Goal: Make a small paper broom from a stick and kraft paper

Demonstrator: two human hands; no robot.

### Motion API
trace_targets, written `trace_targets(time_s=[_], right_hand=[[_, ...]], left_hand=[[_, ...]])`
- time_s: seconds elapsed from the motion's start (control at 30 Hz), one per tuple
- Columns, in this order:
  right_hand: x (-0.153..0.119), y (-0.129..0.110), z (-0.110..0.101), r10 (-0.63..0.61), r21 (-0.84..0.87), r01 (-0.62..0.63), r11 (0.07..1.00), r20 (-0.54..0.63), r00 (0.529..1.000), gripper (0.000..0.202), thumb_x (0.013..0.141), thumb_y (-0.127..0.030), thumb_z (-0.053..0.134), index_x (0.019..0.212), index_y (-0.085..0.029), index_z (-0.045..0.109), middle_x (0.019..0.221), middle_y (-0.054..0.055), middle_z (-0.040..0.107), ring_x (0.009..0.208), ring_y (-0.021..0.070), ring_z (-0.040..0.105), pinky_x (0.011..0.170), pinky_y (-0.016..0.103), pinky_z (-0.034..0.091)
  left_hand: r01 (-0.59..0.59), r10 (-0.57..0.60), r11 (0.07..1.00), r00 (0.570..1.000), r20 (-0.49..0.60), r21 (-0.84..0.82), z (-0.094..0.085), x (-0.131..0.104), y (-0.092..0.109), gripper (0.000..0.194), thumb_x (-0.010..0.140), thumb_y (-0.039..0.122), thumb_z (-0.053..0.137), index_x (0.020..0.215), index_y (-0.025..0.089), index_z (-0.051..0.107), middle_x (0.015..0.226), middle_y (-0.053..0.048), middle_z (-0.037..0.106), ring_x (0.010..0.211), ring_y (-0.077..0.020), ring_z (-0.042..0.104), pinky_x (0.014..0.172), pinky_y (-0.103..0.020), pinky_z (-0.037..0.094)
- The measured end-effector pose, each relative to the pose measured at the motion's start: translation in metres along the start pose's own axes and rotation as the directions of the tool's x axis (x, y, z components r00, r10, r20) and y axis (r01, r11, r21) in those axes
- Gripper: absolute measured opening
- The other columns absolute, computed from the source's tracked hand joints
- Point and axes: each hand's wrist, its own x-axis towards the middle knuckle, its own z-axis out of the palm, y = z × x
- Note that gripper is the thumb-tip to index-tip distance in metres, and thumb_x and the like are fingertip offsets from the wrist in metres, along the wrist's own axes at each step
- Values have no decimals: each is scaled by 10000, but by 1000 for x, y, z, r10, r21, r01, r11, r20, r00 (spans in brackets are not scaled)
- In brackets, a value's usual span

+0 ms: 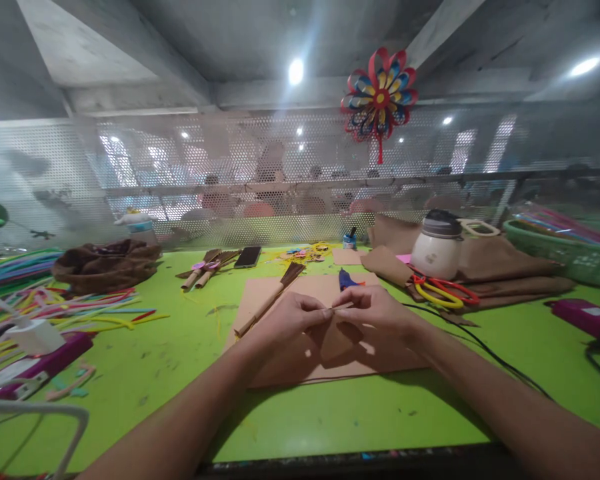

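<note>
Over a brown sheet (260,300) on the green table, my left hand (293,317) and my right hand (380,310) meet with the fingertips pinched together. Between them they grip the top edge of a small piece of brown paper (333,341), which hangs below the fingers. My fingers partly hide its shape. Left of my left hand, a rolled brown paper stick with a fringed end (267,303) lies across the sheet. A dark blue piece (349,279) with a bit of orange lies just beyond my right hand.
Two more fringed rolls (203,270), a phone (248,257) and yellow scraps (310,253) lie farther back. At right stand a white jar (436,250), scissors (443,293) and a green basket (565,253). Colourful strips (80,310) and a purple power strip (45,363) lie left.
</note>
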Motion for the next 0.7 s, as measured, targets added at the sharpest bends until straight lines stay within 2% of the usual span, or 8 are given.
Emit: trace_targets(time_s=[0.1, 0.3, 0.53, 0.7], right_hand=[[1, 1, 1, -25, -32, 24, 999, -27, 999, 261, 730, -393, 667, 790, -140, 645, 634, 13, 596, 566, 108, 490, 507, 234, 368], [0, 2, 1, -14, -33, 12, 999, -56, 998, 240, 730, -386, 653, 728, -148, 619, 629, -6, 546, 561, 98, 447, 515, 233, 333], [0, 4, 10, 17, 24, -15, 1000, -91, 996, 265, 711, -405, 670, 736, -155, 585, 623, -5, 556, 563, 106, 477, 517, 233, 364], [0, 5, 10, -30, 4, 31, 1000, -91, 995, 279, 721, -422, 667, 710, -156, 584, 634, -3, 544, 581, 106, 461, 508, 223, 348]], left_hand=[[-27, 27, 1000, 1000, -13, 11, 2, 1, -1, 284, 752, 377, 584, 628, 129, 645, 574, -13, 579, 567, -119, 479, 567, -244, 354], [-68, 68, 996, 998, -8, 50, 7, 1, -2, 296, 768, 351, 553, 562, 138, 554, 523, 33, 448, 526, -93, 373, 515, -230, 294], [-69, 73, 992, 997, -35, 108, 11, 1, -2, 256, 788, 312, 510, 664, 132, 644, 580, -2, 549, 557, -109, 446, 528, -225, 329], [-67, 72, 993, 996, -60, 94, 11, 1, 0, 236, 760, 307, 526, 629, 137, 625, 556, 19, 501, 549, -101, 406, 531, -225, 314]])
